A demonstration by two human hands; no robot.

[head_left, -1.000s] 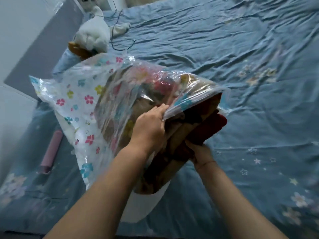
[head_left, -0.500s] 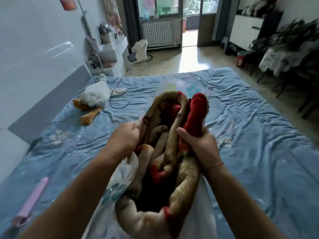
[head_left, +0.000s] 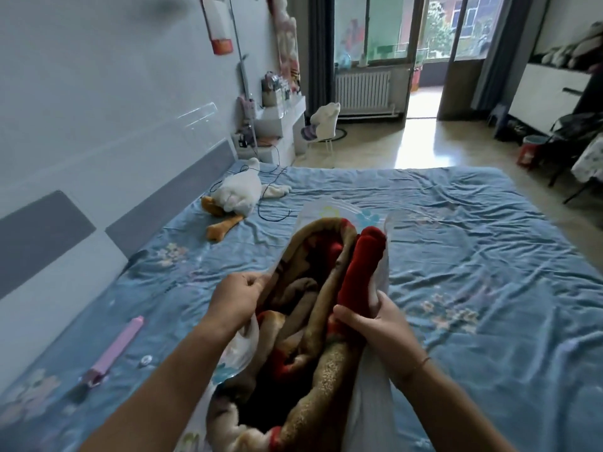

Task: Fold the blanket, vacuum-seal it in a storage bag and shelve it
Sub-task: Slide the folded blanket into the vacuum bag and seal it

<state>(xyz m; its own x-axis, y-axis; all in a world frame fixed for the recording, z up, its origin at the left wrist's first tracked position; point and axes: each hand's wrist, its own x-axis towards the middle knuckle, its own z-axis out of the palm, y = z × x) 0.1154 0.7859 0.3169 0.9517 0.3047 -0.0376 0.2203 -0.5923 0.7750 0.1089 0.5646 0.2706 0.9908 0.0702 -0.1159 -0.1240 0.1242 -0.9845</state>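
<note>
On the bed's (head_left: 473, 256) left edge, near the wall, a pink plastic stick (head_left: 114, 349) lies on the blue flowered sheet. Farther up the sheet sprawls a white stuffed duck (head_left: 238, 194) with orange feet, and a thin black cable (head_left: 274, 203) loops just beside it. Nearer the middle, the left hand (head_left: 236, 296) is clenched on the near-left rim of a clear, flower-printed storage bag (head_left: 328, 210), pulling its mouth wide. The blanket (head_left: 313, 321), brown and red and bunched in thick folds, sits inside that open mouth, its folds level with or just above the rim. The right hand (head_left: 378, 324) grasps a red fold of the blanket together with the bag's right wall, thumb laid across the cloth. Right of the hands, the wrinkled sheet runs to the bed's far side.
</note>
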